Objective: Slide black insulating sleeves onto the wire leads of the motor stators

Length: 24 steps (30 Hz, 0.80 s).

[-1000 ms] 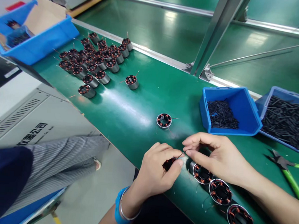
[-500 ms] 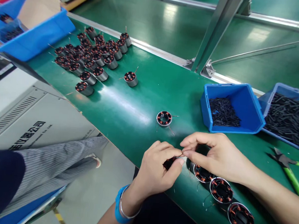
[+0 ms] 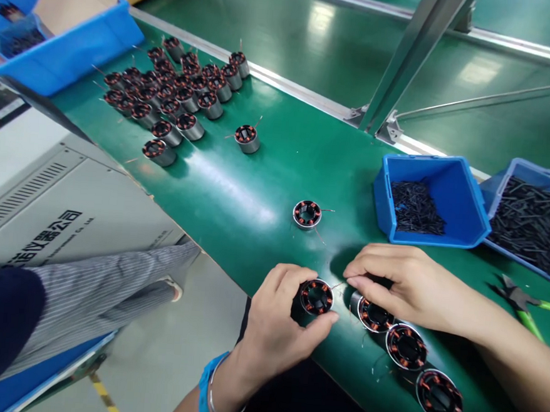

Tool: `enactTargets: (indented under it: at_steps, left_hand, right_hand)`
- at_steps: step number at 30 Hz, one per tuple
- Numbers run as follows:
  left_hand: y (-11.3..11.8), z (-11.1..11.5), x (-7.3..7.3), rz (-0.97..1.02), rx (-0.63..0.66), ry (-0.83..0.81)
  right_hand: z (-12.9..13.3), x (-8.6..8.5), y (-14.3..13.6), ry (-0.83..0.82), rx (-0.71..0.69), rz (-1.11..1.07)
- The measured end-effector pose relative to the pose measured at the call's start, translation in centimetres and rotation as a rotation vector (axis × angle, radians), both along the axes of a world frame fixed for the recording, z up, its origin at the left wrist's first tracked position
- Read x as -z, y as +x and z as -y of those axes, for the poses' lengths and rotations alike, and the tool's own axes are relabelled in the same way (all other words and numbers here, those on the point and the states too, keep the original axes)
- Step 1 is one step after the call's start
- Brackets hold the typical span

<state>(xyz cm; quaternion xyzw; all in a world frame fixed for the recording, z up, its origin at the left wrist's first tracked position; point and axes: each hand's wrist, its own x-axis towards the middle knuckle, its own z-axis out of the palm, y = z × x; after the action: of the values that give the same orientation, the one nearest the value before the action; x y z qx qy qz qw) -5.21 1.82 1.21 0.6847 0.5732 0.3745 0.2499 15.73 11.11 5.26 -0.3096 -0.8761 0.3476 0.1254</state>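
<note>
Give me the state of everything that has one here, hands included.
Held ring: copper-wound, wire sticking out.
Left hand: gripping that ring.
Right hand: fingertips pinched; contents unclear.
Three nearby rings: lined up.
Two lone rings: standing apart.
Clustered rings: standing close together.
Middle blue bin: open, partly filled.
Right-edge bin: open, holding black pieces.
Green-handled pliers: handles apart.
Far-left blue box: open.

Bright indoor light, white glare streaking the glossy green tabletop (image 3: 282, 162) lower left of the metal post (image 3: 410, 61), pale reflections either side of the post, soft shadows below it, wide-angle stretching toward the edges.
</note>
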Motion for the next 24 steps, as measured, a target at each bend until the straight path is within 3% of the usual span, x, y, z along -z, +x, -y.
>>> enactTargets:
  at_steps: [24]
  left_hand:
    - [-0.22,-0.49,0.4,0.071,-0.002,0.04]
  right_hand:
    - [0.35,0.16,0.15,0.039,-0.052,0.004]
